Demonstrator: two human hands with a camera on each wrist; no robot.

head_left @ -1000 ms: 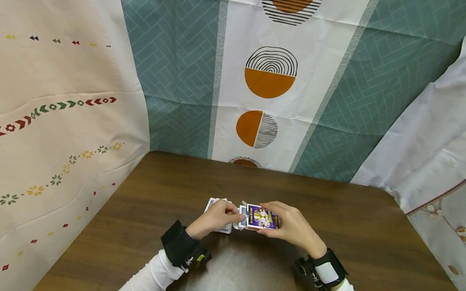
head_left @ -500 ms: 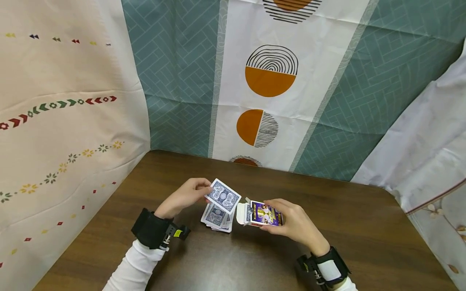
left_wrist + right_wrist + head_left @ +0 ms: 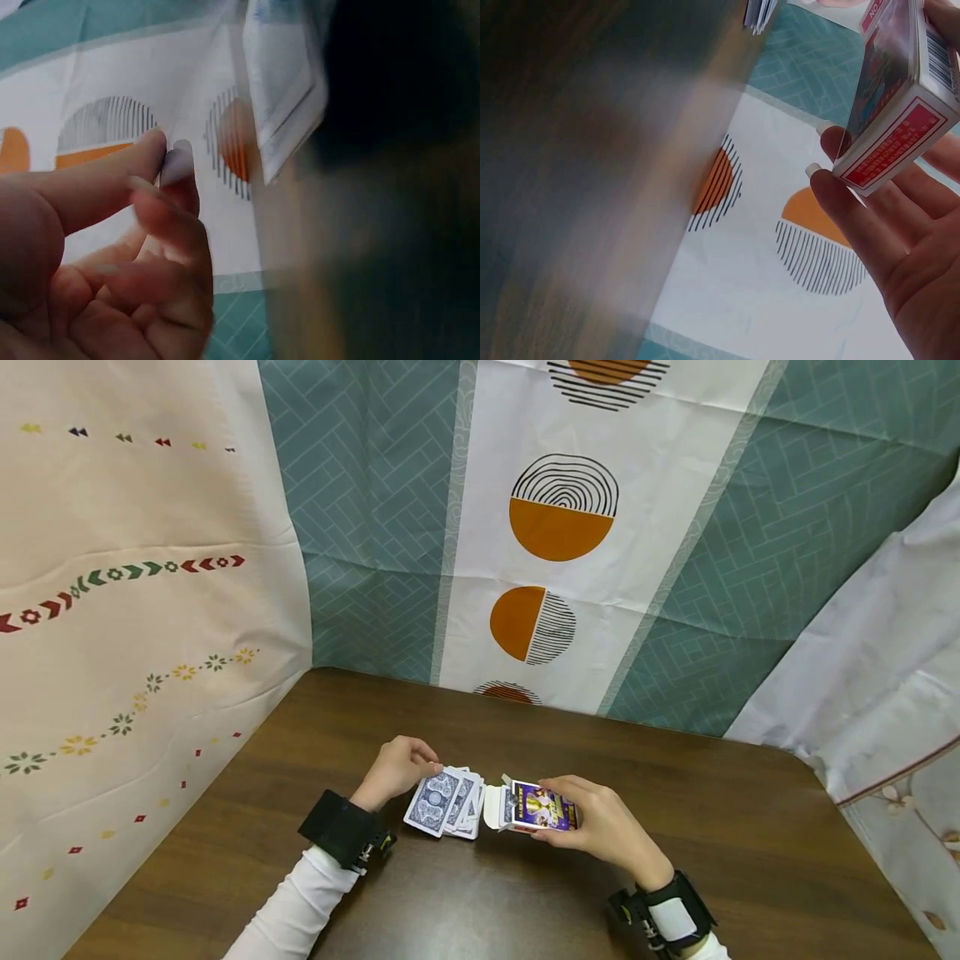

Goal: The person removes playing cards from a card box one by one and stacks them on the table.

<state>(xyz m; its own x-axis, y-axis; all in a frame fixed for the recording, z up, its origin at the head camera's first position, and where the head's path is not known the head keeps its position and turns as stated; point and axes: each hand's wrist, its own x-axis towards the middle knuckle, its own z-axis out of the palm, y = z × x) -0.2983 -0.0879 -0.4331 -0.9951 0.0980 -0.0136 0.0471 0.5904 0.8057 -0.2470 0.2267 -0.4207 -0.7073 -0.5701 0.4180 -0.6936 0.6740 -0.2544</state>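
My left hand point(image 3: 402, 769) pinches a blue-backed playing card point(image 3: 432, 803) near its far corner, over the left side of a loose pile of cards point(image 3: 469, 806) on the table. In the left wrist view the thumb and index fingertips of the left hand point(image 3: 161, 225) meet on the card's thin, blurred edge. To the right, my right hand point(image 3: 600, 827) grips a purple card box point(image 3: 542, 807) from its closed end, thumb on the near side. Its white flap hangs open toward the pile, and blue card backs show at the mouth. The right wrist view shows the box's red-labelled end point(image 3: 895, 142).
The brown wooden table point(image 3: 675, 793) extends around both hands. A patterned cloth point(image 3: 555, 610) hangs along its back edge, with pale cloths at the left point(image 3: 150, 610) and right point(image 3: 885, 693). Both wrists wear black straps with small cameras.
My left hand drew a card from the box mouth, lifted it leftward, and then lowered it onto the pile's left side. The right hand keeps holding the box, nearly in place.
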